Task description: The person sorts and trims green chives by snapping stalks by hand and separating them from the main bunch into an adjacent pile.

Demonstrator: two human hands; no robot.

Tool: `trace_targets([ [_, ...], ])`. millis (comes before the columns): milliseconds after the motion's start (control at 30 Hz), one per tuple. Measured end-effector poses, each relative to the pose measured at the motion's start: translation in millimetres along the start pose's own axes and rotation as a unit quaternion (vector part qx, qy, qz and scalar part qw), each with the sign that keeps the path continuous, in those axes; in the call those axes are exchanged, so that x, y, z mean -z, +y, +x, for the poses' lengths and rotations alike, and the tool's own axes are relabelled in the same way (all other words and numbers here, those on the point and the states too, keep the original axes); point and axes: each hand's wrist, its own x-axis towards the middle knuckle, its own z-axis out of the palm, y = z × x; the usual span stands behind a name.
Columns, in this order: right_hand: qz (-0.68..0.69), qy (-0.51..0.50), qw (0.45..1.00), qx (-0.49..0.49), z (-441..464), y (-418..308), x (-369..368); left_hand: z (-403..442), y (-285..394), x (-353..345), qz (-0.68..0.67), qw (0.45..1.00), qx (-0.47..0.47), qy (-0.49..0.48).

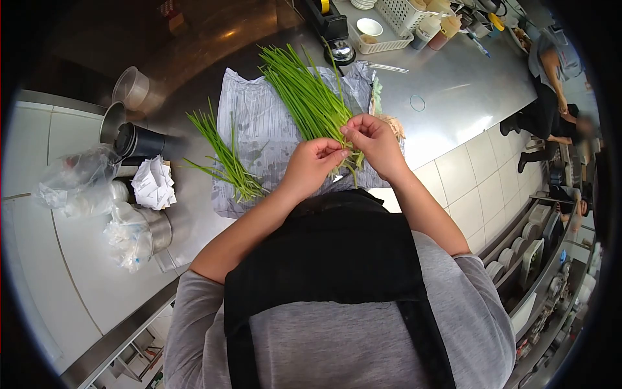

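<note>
A large bunch of long green chives [301, 91] lies slanted on the damp grey printed cloth or paper [243, 107], its root ends toward me. A smaller pile of chives [223, 152] lies apart on the left. My left hand [314, 162] is closed in a pinch at the root ends of the large bunch. Close beside it my right hand [374, 139] pinches a stem there between thumb and forefinger. The fingertips hide exactly how much each pinch holds. Some loose pale stem ends hang below my fingers.
On the left stand a clear tub [131, 87], a black container [139, 139], crumpled white paper [154, 183] and plastic bags [81, 181]. At the back are a call bell [340, 52], a white basket [382, 42] and sauce bottles [427, 29]. Another person [551, 71] is at the right.
</note>
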Motion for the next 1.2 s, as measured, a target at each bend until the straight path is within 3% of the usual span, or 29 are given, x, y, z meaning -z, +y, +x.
trace_targets([
  [167, -0.025, 0.017, 0.998, 0.053, 1.8, 0.3, -2.2, -1.2, -4.1, 1.8, 0.015, 1.000, -0.006, 0.009],
  [233, -0.268, 0.095, 0.934, 0.217, -1.9, -16.9, -6.4, -1.4, -4.9, 2.4, 0.045, 0.999, 0.022, -0.003],
  [267, -0.267, 0.096, 0.934, 0.216, -1.7, -23.0, -4.8, -1.5, -5.4, 2.3, 0.046, 0.999, 0.022, -0.004],
  [300, -0.419, 0.063, 0.845, 0.326, -0.3, -28.4, -2.1, -1.8, -5.8, 2.5, 0.061, 0.998, 0.024, -0.004],
  [333, -0.552, 0.029, 0.719, 0.422, 1.7, -31.1, 0.6, -1.9, -5.3, 2.8, 0.077, 0.997, 0.025, -0.004],
  [467, -0.537, 0.003, 0.725, 0.431, 10.4, -24.5, 5.5, -2.6, -3.9, 4.3, 0.089, 0.996, 0.032, -0.002],
  [533, -0.361, 0.003, 0.853, 0.378, 13.6, -19.5, 3.2, -3.7, -3.2, 7.1, 0.137, 0.990, 0.026, -0.004],
  [567, -0.360, 0.003, 0.852, 0.380, 14.8, -21.1, 3.1, -5.2, -2.7, 7.7, 0.138, 0.990, 0.026, -0.004],
  [633, -0.061, 0.044, 0.964, 0.255, 17.1, -26.5, 4.3, -9.1, -1.4, 8.0, 0.137, 0.990, 0.034, 0.002],
  [667, -0.060, 0.046, 0.963, 0.258, 16.9, -28.6, 7.1, -10.6, -2.9, 9.7, 0.139, 0.990, 0.032, 0.001],
  [733, 0.003, 0.113, 0.990, 0.082, 13.2, -32.5, 20.5, -13.4, -6.6, 15.5, 0.151, 0.988, 0.017, 0.030],
  [767, -0.099, 0.082, 0.987, 0.093, 13.7, -20.3, 31.0, -15.7, -4.1, 18.2, 0.154, 0.988, 0.013, 0.027],
  [800, -0.098, 0.085, 0.987, 0.097, 15.8, -1.3, 42.7, -18.5, -1.5, 21.3, 0.170, 0.985, 0.024, 0.020],
  [833, -0.332, 0.041, 0.928, 0.163, 18.0, 19.8, 53.9, -21.8, 0.3, 24.0, 0.185, 0.982, 0.035, 0.014],
  [867, -0.546, -0.005, 0.810, 0.216, 18.3, 21.8, 55.1, -25.2, 0.9, 26.2, 0.188, 0.982, 0.033, 0.012],
  [900, -0.545, -0.002, 0.810, 0.217, 15.8, 24.8, 53.2, -28.2, 0.3, 28.3, 0.194, 0.980, 0.038, 0.015],
  [933, -0.386, -0.050, 0.912, 0.133, 11.1, 28.6, 46.6, -30.7, -0.7, 30.4, 0.199, 0.979, 0.042, 0.017],
  [967, -0.209, -0.097, 0.972, 0.044, 8.0, 27.7, 37.6, -33.0, -3.7, 33.0, 0.201, 0.979, 0.040, 0.015],
  [1000, -0.208, -0.092, 0.973, 0.044, 6.2, 18.6, 28.3, -35.2, -7.9, 35.3, 0.215, 0.976, 0.044, 0.013],
  [1067, 0.020, -0.153, 0.981, -0.116, 3.0, -3.7, 11.9, -40.9, -9.1, 37.4, 0.231, 0.972, 0.047, 0.003],
  [1200, 0.086, -0.106, 0.984, -0.115, 20.9, -6.2, 18.6, -53.6, -4.7, 43.6, 0.285, 0.957, 0.043, 0.025],
])
